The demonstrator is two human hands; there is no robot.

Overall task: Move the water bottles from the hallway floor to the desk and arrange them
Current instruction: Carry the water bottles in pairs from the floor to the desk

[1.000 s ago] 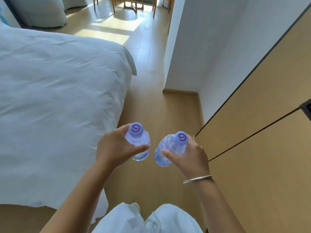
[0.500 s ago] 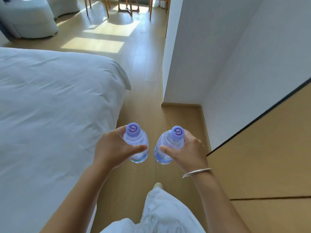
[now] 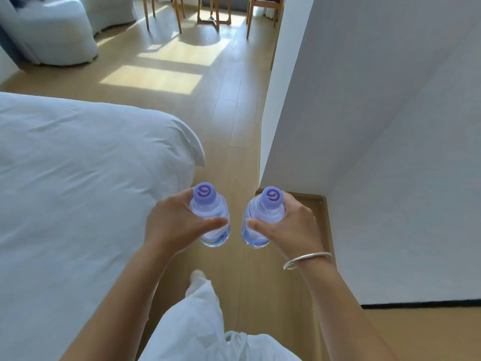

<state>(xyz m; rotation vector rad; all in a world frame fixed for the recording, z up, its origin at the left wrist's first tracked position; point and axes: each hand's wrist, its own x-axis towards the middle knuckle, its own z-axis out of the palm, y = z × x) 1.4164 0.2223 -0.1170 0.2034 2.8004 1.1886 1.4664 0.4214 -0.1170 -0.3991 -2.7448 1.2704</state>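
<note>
While held out over the wooden floor [image 3: 229, 121], left hand [image 3: 173, 225] curled round left water bottle [image 3: 211, 217], thumb laid across its near side, fingers hidden behind. Right hand [image 3: 289, 226] wrapped likewise round right water bottle [image 3: 260, 220], thumb across the front. Both bottles clear, upright, purple caps toward the camera, close together but not touching. Silver bangle [image 3: 307, 259] on right wrist. White bed [image 3: 78, 191] to the left, its corner just beside the left hand. White wall [image 3: 377, 126] to the right, with wood skirting at its base. Armchair [image 3: 57, 35] and wooden chair legs [image 3: 161, 14] far ahead, beyond a sunlit patch of floor. White trouser leg [image 3: 197, 321] and one shoe [image 3: 196, 276] below the hands.
</note>
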